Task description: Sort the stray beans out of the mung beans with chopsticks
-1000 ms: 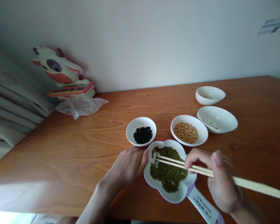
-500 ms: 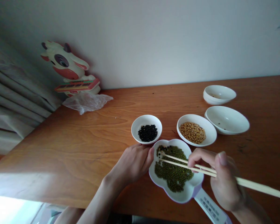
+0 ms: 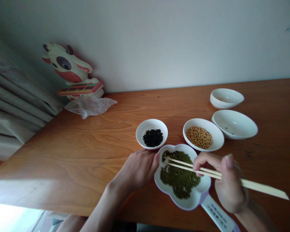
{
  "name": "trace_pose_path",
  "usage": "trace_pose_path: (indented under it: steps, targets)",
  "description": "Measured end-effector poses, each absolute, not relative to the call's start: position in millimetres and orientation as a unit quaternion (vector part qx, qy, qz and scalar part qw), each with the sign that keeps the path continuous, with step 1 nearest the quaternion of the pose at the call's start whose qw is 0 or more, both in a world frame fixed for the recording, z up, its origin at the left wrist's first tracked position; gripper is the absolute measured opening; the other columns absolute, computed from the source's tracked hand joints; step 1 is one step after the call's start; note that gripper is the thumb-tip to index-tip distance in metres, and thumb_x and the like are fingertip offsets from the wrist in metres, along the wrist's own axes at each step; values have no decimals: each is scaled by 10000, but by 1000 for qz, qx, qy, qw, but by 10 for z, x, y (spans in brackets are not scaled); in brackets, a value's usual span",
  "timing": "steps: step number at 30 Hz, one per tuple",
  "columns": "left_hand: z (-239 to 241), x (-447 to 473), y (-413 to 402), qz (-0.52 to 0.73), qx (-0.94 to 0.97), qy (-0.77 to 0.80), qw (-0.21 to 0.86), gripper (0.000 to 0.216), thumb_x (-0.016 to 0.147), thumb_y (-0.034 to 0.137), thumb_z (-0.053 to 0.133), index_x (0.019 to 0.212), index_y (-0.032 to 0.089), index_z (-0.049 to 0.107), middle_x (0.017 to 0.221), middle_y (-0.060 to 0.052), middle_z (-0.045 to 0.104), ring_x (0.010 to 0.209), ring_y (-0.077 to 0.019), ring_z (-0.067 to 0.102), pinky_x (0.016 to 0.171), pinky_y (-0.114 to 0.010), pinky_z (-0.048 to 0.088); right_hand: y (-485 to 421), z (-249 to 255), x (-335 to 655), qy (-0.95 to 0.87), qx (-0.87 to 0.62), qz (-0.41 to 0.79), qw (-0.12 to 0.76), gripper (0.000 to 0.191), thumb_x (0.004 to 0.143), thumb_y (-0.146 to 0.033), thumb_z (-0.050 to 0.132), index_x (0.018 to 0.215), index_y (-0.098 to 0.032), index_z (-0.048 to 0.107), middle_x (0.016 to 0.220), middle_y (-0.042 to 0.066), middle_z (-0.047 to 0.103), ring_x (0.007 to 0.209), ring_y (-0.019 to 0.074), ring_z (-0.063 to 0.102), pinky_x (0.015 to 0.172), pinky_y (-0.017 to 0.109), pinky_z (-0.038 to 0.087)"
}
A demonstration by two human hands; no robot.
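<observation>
A flower-shaped white ladle (image 3: 183, 203) with a lilac edge and a printed handle holds green mung beans (image 3: 181, 180), with some black beans among them at its upper left. My left hand (image 3: 141, 169) is at the ladle's left rim, thumb against the edge, its other fingers mostly hidden. In my right hand (image 3: 228, 183) is a pair of wooden chopsticks (image 3: 183, 165), their tips down in the beans near that same rim. Just beyond my left hand stands a small white bowl (image 3: 141, 129) of black beans (image 3: 153, 138).
A white bowl (image 3: 217, 138) of tan soybeans (image 3: 199, 137) sits behind the ladle. Farther right are two white bowls, a nearer one (image 3: 241, 124) with a few specks and a farther one (image 3: 228, 98). A cow toy keyboard (image 3: 72, 74) and clear plastic bag (image 3: 91, 105) lie back left.
My right hand has shifted slightly left and up with the chopsticks, and their tips are closer together. My left hand and the ladle have stayed in place.
</observation>
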State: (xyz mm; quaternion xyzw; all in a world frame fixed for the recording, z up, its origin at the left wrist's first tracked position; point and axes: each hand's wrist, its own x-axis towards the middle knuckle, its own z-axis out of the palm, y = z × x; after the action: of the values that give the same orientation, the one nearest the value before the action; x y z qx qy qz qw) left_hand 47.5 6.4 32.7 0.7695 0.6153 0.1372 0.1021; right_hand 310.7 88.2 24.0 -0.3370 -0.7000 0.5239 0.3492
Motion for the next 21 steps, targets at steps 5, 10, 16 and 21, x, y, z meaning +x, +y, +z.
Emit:
trace_pose_path:
  steps: [5,10,16,21]
  targets:
    - [314,475,58,143,768,617,91,398,1175,236,353,1003,176,707,959,-80,786,900,-215,762,857,-370,649,886,195,3128,-681,-342,538,359,843,1039,-799,137,734,-250,699,667,41,616,678,221,566,639,357,411]
    - [317,472,59,140,776,609,88,412,1177,235,335,969,172,684,959,-88,783,899,-220,755,844,-371,642,889,218,3108,-693,-334,533,353,819,1057,-774,162,727,-248,696,650,33,605,666,212,569,637,352,408]
    - [363,497,72,130,765,621,113,379,1169,229,365,960,180,677,977,-79,783,922,-214,764,850,-353,642,898,267,3078,-714,-333,506,352,836,1071,-754,141,734,-247,713,642,21,633,636,190,603,611,334,421]
    - [333,483,68,145,765,618,108,399,1176,245,341,989,173,686,957,-75,778,917,-230,766,859,-389,645,887,261,3084,-713,-334,491,373,833,1081,-735,159,713,-247,726,620,28,633,614,193,602,599,337,420]
